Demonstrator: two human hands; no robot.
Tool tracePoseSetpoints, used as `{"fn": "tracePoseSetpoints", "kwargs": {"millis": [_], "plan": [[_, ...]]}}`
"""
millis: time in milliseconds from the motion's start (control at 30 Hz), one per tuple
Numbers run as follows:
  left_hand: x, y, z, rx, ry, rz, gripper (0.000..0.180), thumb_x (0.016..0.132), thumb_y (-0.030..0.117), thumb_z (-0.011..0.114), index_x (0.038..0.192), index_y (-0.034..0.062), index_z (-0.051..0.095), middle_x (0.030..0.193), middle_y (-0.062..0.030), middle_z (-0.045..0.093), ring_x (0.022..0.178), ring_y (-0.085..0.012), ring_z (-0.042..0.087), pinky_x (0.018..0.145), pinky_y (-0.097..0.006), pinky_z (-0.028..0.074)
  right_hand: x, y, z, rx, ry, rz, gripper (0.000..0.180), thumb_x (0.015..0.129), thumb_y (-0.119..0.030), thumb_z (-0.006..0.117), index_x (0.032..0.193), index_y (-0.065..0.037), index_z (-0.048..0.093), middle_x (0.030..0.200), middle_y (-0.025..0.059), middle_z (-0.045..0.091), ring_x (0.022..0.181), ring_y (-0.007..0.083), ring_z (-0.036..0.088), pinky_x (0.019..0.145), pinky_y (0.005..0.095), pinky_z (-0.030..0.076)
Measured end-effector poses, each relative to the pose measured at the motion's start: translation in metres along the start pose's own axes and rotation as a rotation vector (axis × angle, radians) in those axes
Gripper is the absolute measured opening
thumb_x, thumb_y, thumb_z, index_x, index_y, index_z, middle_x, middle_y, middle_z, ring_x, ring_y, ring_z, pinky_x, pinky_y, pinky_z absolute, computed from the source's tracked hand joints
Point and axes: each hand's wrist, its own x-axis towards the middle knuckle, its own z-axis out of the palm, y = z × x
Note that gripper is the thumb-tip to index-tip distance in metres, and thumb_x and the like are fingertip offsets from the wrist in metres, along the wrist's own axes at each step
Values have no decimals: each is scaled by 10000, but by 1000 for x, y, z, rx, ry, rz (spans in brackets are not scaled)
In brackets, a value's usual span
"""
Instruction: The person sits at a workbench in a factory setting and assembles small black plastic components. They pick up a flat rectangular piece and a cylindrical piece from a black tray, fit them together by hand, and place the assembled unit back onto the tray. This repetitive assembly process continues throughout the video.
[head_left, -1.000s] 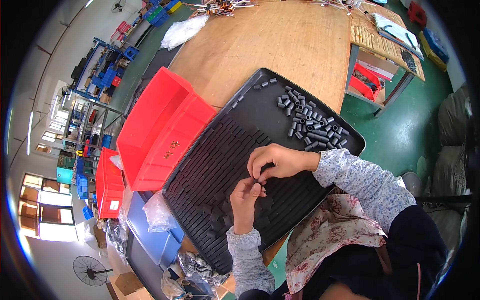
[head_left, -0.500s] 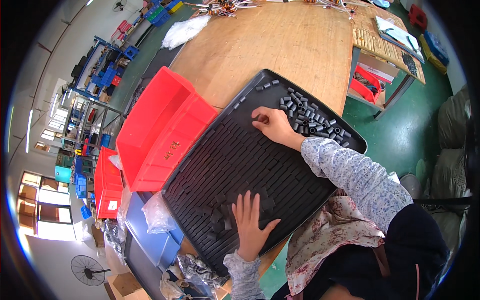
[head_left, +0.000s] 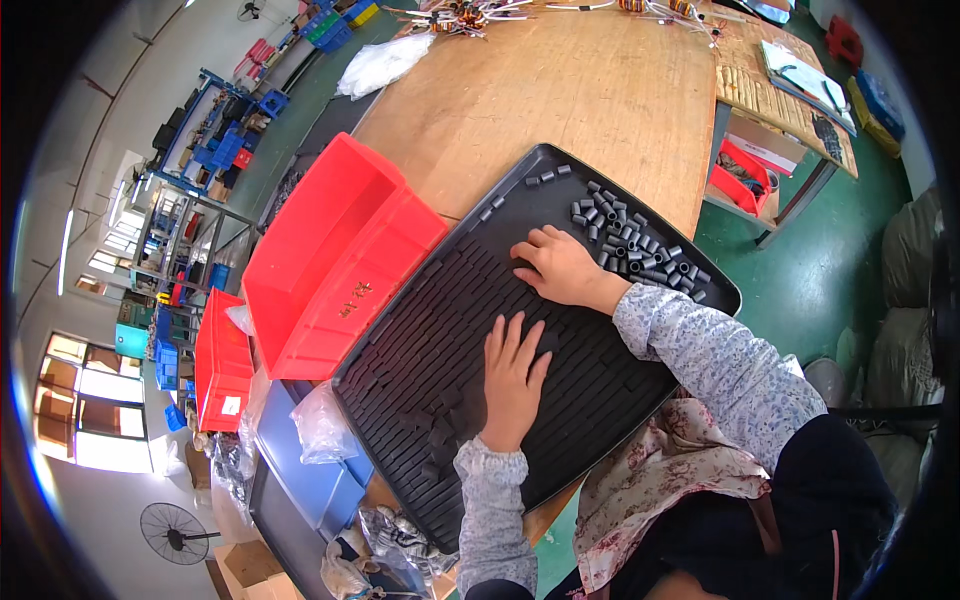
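A large black tray (head_left: 690, 262) lies tilted across the table, most of it covered by close rows of small black cylinders (head_left: 455, 300). My left hand (head_left: 513, 385) rests palm down on these rows, fingers stretched out and apart. Farther up, at the end of the rows, my right hand (head_left: 570, 268) is bent with its fingertips curled down to the tray; anything between them is too dark to make out. Loose short black tubes (head_left: 630, 235) are heaped beside it in the far right corner. Dark loose pieces (head_left: 435, 425) sit on the rows left of my left hand.
A red bin (head_left: 350, 270) stands against the tray's left side, with another red bin (head_left: 224, 365) beyond. A clear plastic bag (head_left: 325, 425) lies by a blue container (head_left: 300, 460). Wired coil parts (head_left: 470, 15) and a white plastic bag (head_left: 385, 65) are at the wooden table's (head_left: 560, 90) far end.
My left hand has moved up and right across the rows, away from the dark loose pieces. My right hand has shifted slightly, its fingers lower on the tray.
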Motion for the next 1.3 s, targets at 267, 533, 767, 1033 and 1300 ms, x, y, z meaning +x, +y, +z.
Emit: {"fn": "tracePoseSetpoints", "kwargs": {"millis": [267, 533, 767, 1033, 1300], "plan": [[7, 8, -6, -185, 132, -100, 198, 779, 63, 733, 972, 29, 702, 1213, -130, 654, 1252, -338, 511, 1045, -418, 402, -3, 14, -27, -255, 272, 111, 383, 772, -196, 735, 1122, -89, 622, 1108, 91, 564, 1041, 288, 519, 862, 393, 456], [-2, 12, -21, -677, 188, -338, 141, 825, 50, 740, 940, 7, 671, 994, -76, 699, 846, -151, 626, 784, -273, 497, -9, 34, -34, -210, 54, 105, 232, 733, -60, 728, 943, -67, 631, 1086, 89, 551, 989, 292, 555, 861, 372, 486], [-5, 4, -20, -1165, 146, -421, 83, 882, -35, 627, 931, -2, 568, 1047, -144, 657, 757, -135, 616, 690, -271, 531, -17, 16, -34, -34, 28, 71, 235, 670, -11, 724, 880, -61, 630, 1020, 111, 571, 951, 302, 595, 811, 385, 517], [0, 8, -14, -1139, 147, -506, 150, 893, 89, 697, 970, 5, 599, 983, -116, 674, 784, -142, 639, 720, -260, 532, -18, 10, -43, 54, -56, 76, 238, 628, 24, 685, 812, -49, 554, 878, 112, 573, 871, 325, 597, 734, 402, 495], [-6, 2, -13, -1114, 84, -502, 328, 886, 146, 722, 1139, -30, 607, 1015, -105, 673, 828, -157, 648, 767, -269, 537, -14, -1, -38, 434, 96, -83, 194, 713, 75, 700, 838, -27, 592, 883, 86, 607, 769, 258, 628, 662, 338, 507]]}}
